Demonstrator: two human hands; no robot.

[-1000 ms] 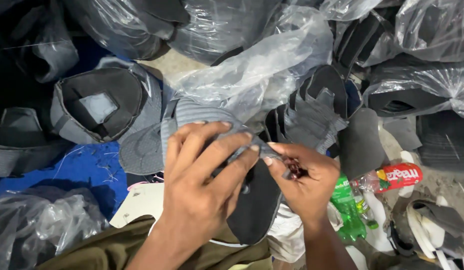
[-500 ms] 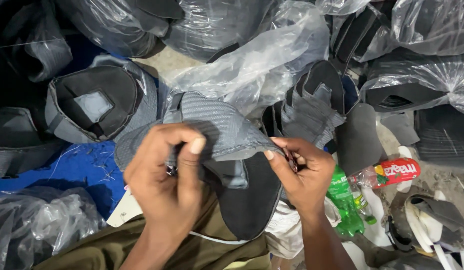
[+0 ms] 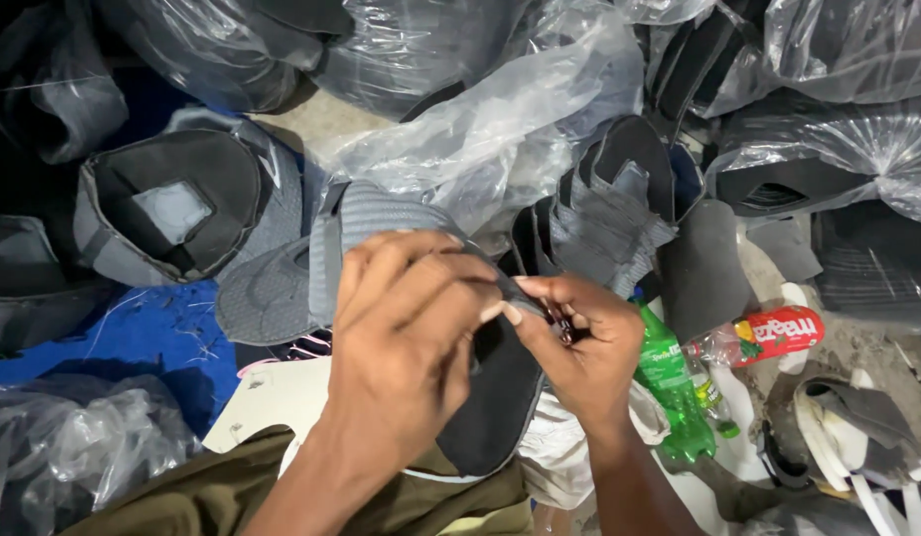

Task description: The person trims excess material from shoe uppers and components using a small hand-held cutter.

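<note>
Over the lap, the left hand (image 3: 406, 328) and right hand (image 3: 579, 342) both pinch a grey shoe upper (image 3: 376, 233); tugging unevenly could likely tear its edge or slip the grip.

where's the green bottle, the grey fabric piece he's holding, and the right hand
green bottle (image 3: 669, 382), head view, on its green body beside the wrist
grey fabric piece (image 3: 381, 213), head view, on its ribbed upper part
right hand (image 3: 579, 347), head view, on the back of the hand

Clear plastic bags (image 3: 500, 129) of dark fabric pieces crowd the top. A grey-and-black shoe upper (image 3: 172, 203) lies at left on blue cloth (image 3: 133, 337) — at right, a green bottle (image 3: 669, 382) beside a red-labelled bottle (image 3: 768, 335).
</note>
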